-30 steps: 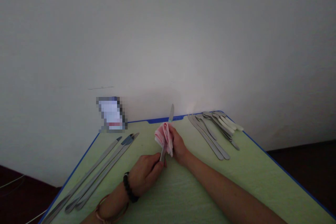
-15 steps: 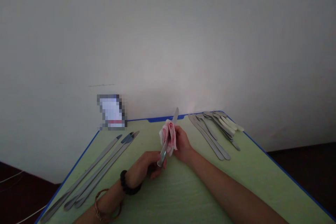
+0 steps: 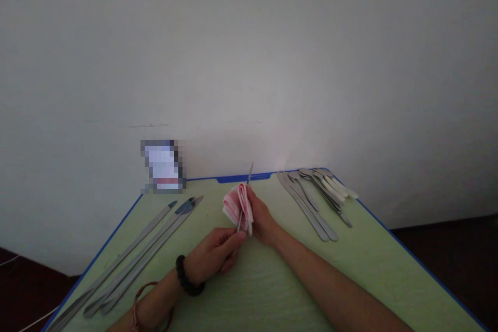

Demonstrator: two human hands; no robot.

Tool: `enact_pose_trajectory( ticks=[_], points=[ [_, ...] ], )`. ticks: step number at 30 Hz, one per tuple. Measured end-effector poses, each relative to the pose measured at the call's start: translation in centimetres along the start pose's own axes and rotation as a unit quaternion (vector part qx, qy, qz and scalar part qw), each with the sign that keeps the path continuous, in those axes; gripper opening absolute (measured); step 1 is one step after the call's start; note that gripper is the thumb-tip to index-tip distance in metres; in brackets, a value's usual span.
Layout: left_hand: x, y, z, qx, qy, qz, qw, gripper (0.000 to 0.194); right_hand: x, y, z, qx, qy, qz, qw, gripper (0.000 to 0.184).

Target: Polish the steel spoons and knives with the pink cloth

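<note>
A table knife (image 3: 250,170) points away from me above the table, its blade tip sticking out past a folded pink-and-white cloth (image 3: 234,204). My left hand (image 3: 218,249) pinches the knife's handle end below the cloth. With my right hand (image 3: 260,216) I grip the cloth, which is folded around the middle of the knife. My right fingers are partly hidden behind the cloth. The knife is turned nearly edge-on, so only thin strips of it show.
Several long metal knives (image 3: 150,251) lie along the left of the green table (image 3: 257,290). On the right are two knives (image 3: 307,212), metal forks and spoons (image 3: 324,192), and white-handled cutlery (image 3: 338,185). A blurred-out screen device (image 3: 163,163) leans against the wall (image 3: 249,62).
The knife has turned from showing its flat side to nearly edge-on. Both hands and the cloth have shifted slightly left in view, still gripping.
</note>
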State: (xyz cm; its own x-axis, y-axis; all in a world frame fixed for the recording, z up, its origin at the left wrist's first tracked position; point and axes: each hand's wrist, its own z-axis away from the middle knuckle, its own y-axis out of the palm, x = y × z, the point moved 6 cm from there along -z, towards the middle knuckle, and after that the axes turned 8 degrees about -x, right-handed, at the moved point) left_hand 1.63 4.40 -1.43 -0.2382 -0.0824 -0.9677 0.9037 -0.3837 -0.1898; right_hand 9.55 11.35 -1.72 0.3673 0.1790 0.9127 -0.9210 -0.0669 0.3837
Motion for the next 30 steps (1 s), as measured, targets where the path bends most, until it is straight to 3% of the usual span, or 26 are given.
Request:
enact_pose_trajectory(
  ticks=[5,10,15,21,27,30],
  points=[
    [-0.1,0.0,0.1,-0.041,0.004,-0.096,0.995,0.049,-0.2,-0.6,-0.3,-0.014,-0.023,0.042,0.999,0.048],
    [-0.7,0.4,0.3,-0.026,0.034,-0.152,0.987,0.048,-0.4,-0.4,-0.4,0.017,-0.004,0.046,0.999,0.045],
    [-1.0,0.7,0.4,-0.016,0.032,-0.172,0.984,0.044,-0.2,-0.3,-0.4,0.017,-0.023,0.079,0.996,0.047],
    [-1.4,0.7,0.4,-0.039,0.075,-0.225,0.971,0.039,0.8,-0.2,-0.1,0.010,-0.059,0.148,0.987,0.046],
    [-1.0,0.5,0.2,-0.053,0.090,-0.237,0.966,0.037,-0.1,-0.2,-0.1,0.017,-0.021,0.107,0.994,0.047],
    [-1.0,0.5,0.3,-0.058,0.082,-0.255,0.962,0.036,-0.2,-0.5,-0.2,-0.016,-0.002,0.041,0.999,0.042]
  ],
)
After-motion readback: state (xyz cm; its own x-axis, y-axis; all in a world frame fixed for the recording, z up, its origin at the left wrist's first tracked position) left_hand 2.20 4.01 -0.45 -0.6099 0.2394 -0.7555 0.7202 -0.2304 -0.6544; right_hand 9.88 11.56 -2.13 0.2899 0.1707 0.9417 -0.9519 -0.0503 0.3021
